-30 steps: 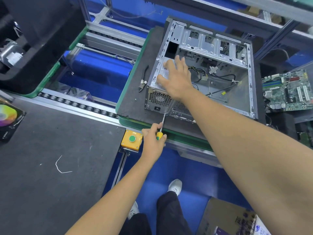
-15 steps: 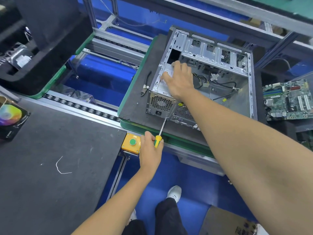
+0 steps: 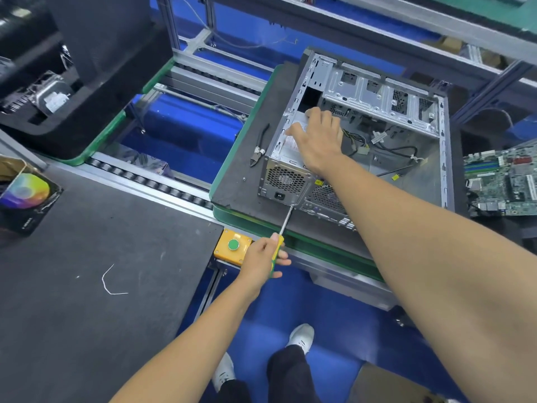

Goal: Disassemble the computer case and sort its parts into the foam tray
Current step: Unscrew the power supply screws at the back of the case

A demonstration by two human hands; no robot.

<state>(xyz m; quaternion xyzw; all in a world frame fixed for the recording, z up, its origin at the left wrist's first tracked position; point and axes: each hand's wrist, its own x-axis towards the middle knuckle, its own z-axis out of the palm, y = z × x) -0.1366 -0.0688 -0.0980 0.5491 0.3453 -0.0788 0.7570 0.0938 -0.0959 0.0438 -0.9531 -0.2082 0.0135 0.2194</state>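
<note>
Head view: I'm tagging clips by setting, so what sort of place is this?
Most likely a factory teardown or assembly line station. A roller conveyor runs past the bench, an open computer case sits on a green-edged pallet, and a yellow push-button box is fixed at the edge.

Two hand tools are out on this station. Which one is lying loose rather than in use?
The cutting pliers, lying untouched on the black mat left of the computer case. The left hand grips the yellow-handled screwdriver.
</note>
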